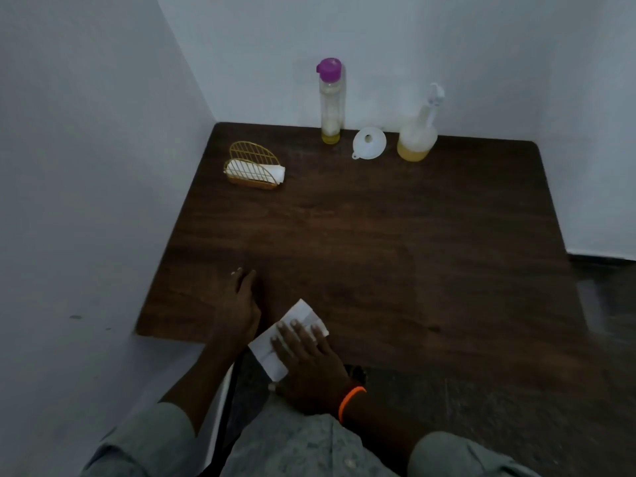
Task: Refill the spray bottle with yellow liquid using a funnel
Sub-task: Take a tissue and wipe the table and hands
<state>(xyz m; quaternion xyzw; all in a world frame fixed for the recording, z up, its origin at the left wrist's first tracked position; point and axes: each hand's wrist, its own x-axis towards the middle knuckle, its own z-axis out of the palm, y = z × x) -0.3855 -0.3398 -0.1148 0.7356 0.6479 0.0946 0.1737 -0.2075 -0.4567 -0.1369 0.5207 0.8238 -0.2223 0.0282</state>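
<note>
At the back of the dark wooden table [378, 235] stands a tall clear bottle with a purple cap [331, 101], a little yellow liquid at its bottom. To its right a white funnel [369, 142] lies on its side. Further right stands the clear spray bottle [418, 132] with its white spray head on and yellow liquid low in its round body. My right hand [304, 363] presses flat, fingers straight, on a white folded tissue [285, 335] at the table's front edge. My left hand [241, 304] rests on the table just left of it, fingers relaxed.
A gold wire napkin holder [254, 166] with white tissues stands at the back left. White walls close in the table on the left and behind. An orange band circles my right wrist. Dark floor shows to the right of the table.
</note>
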